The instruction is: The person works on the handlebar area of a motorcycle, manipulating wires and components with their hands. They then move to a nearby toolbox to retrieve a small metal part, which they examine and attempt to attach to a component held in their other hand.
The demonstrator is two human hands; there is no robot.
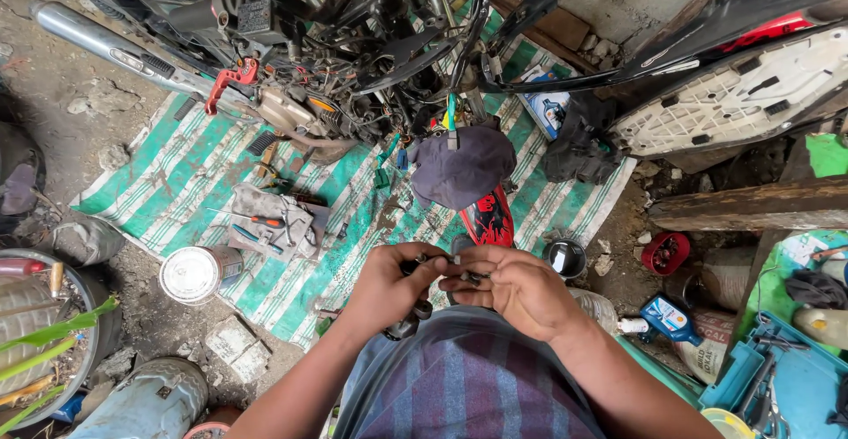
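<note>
Both hands meet at chest height: left hand (389, 284) wraps a dark metal part (412, 322), long axis running down-left; right hand (517, 287) pinches its upper end w/ fingertips, so closer to that tip. Below: green striped mat (203, 165) on dirt floor, stripped motorcycle (353, 41) beyond.

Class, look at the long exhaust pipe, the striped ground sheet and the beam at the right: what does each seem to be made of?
Exhaust pipe: probably chromed or polished metal; it is silvery with bright highlights.
Striped ground sheet: likely woven plastic tarpaulin, green and white, creased and matt.
Beam: apparently rough, unpainted wood, brown with visible grain.
</note>
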